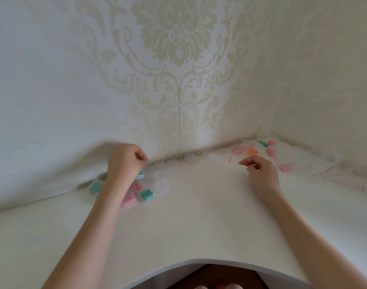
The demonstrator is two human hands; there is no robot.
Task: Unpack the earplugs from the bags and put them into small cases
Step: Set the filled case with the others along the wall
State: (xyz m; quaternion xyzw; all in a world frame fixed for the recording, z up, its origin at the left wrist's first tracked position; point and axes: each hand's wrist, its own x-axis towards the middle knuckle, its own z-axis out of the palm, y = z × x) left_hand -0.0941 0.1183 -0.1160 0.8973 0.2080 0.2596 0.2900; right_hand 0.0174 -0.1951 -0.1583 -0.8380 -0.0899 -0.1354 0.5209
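**Both hands raised over the table, cases left, bags right**

Your left hand (pixel 126 161) hangs above the cluster of small cases (pixel 157 176) at the far left of the white table (pixel 188 215); its fingers are curled inward with the fingertips close to the thumb, and whether they pinch anything you cannot tell from this view; a green-filled case (pixel 141 173) peeks out just beneath the knuckles, but contact with it is not clear. Beside your wrist lie more filled cases; one with green earplugs (pixel 146 194), one with pink earplugs (pixel 128 200), and another green one (pixel 93 186) further left near the wall; several clear empty-looking cases sit in a loose row along the wall's base.

Your right hand (pixel 259 170) hovers near the table's far right; index finger and thumb point leftward and are nearly together, the other fingers curled; anything pinched there is too small to make out. Just beyond it lies the heap of clear bags (pixel 261 148) with red seal strips, holding pink, orange (pixel 252 151) and green earplugs, close to the corner of the patterned wall (pixel 178 59).
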